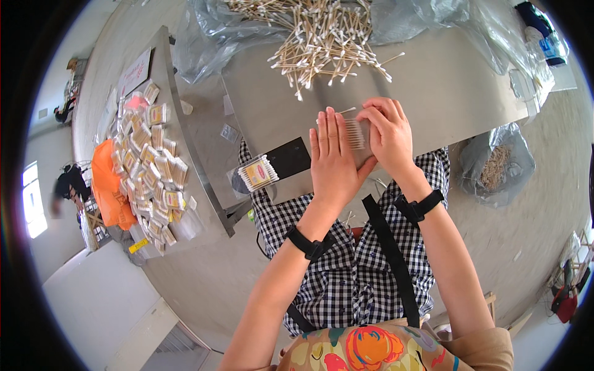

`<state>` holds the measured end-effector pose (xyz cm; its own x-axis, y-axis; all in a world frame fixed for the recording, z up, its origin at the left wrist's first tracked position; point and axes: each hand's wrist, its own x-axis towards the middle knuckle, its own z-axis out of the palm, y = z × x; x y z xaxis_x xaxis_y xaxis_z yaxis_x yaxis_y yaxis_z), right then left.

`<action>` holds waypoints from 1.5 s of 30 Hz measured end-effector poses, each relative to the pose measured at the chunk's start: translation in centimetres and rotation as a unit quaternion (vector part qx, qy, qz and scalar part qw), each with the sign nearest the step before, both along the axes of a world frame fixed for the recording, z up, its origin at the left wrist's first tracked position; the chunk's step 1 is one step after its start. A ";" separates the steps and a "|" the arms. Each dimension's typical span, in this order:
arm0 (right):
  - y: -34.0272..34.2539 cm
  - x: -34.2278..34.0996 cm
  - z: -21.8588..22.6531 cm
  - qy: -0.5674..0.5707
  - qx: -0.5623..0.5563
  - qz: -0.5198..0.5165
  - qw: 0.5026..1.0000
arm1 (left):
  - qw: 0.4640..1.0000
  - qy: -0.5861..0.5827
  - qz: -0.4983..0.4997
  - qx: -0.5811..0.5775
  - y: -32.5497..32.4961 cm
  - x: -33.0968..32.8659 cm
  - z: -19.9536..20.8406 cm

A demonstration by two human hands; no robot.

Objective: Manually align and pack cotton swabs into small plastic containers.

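A flat row of cotton swabs (354, 133) lies on the steel table, between my two hands. My left hand (333, 157) lies flat along the row's left side, its fingers straight and close together. From the right, my right hand (390, 136) curls around the row, index finger at the far end and thumb towards the near end. Something see-through, perhaps a plastic bag, shows by its palm. One loose swab sticks out past the left fingertips. Left of my hands, a filled pack of swabs (258, 173) with a yellow and red label rests beside a black flat pad (285, 158).
A big heap of loose swabs (328, 46) spills from clear plastic sheeting (427, 21) at the far side. On a side table to the left, many finished packs (145, 157) are piled beside an orange bag (110, 185). A lined bin (498, 164) with scraps stands right.
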<state>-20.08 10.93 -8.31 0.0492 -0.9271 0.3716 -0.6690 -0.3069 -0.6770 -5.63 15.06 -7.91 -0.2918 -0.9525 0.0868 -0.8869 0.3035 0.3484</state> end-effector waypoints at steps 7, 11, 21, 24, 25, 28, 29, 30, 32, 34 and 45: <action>-2.3 1.1 1.1 0.011 -0.001 0.029 1.000 | 0.999 0.035 0.007 0.000 0.0 0.0 0.3; -4.6 -0.4 1.9 0.132 -0.042 0.009 0.990 | 0.999 0.044 0.009 0.022 0.5 0.6 1.6; -0.8 4.0 1.3 0.186 0.007 -0.006 0.983 | 0.976 0.197 0.080 0.049 1.7 4.4 4.7; -0.4 5.1 0.1 0.245 0.012 0.009 0.969 | 0.902 0.383 0.178 0.086 1.8 5.6 4.9; -0.6 5.2 -0.1 0.247 0.012 0.011 0.969 | 0.881 0.418 0.204 0.085 1.9 6.0 5.1; -0.9 5.6 -0.4 0.272 -0.015 0.021 0.962 | 0.789 0.551 0.263 0.071 1.6 6.8 4.8; -0.9 5.8 -0.5 0.239 -0.003 0.036 0.970 | 0.787 0.552 0.265 0.071 1.4 7.0 4.5; -1.0 6.2 -0.4 0.204 0.008 0.052 0.978 | 0.739 0.613 0.271 0.066 1.2 7.1 4.3; -1.1 7.6 -0.4 0.188 0.008 0.064 0.980 | 0.677 0.678 0.281 0.054 0.4 7.1 3.6; -1.3 9.1 -0.1 0.159 0.011 0.082 0.984 | 0.644 0.707 0.288 0.046 -0.5 6.8 2.3; -1.3 10.8 0.6 0.154 0.025 0.156 0.975 | 0.641 0.705 0.300 0.033 -0.8 4.4 1.6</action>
<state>-9.25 9.66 -7.68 0.4339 -0.8657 0.2495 -0.7222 -0.4998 -0.4782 -1.22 14.26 -6.34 0.4532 -0.8718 -0.1859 0.3754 -0.0025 0.9269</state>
